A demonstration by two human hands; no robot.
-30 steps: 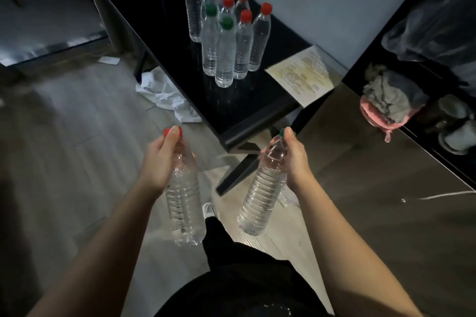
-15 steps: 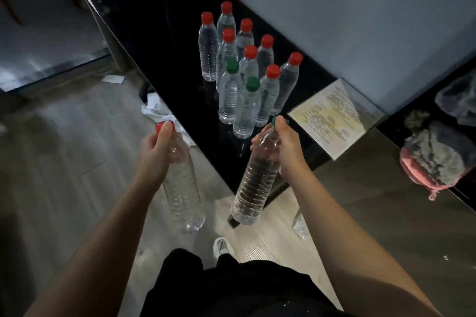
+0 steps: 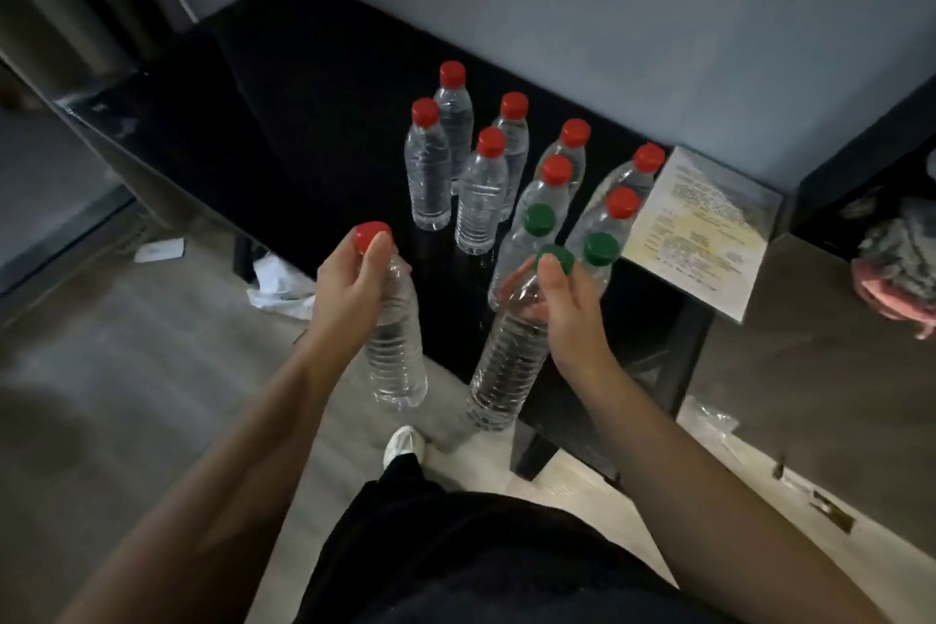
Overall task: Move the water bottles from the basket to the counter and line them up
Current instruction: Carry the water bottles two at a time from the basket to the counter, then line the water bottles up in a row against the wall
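Observation:
My left hand (image 3: 349,289) grips the neck of a clear red-capped water bottle (image 3: 397,360), which hangs over the front edge of the black counter (image 3: 314,117). In my right hand (image 3: 567,314) a green-capped bottle (image 3: 506,370) is held by its neck, tilted, its base below the counter edge. Several capped bottles (image 3: 481,198) stand upright on the counter in two rows, most with red caps, two near ones with green caps. The held green cap sits close to those two. No basket is in view.
A printed sheet (image 3: 704,228) lies on the counter's right end. To the right, a dark shelf holds a pink and grey cloth (image 3: 896,264). White crumpled paper (image 3: 278,284) lies on the wood floor under the counter's left side. My shoe (image 3: 402,443) shows below the bottles.
Both hands have carried their bottles forward and up to the counter's front edge. The view has closed in on the standing bottles.

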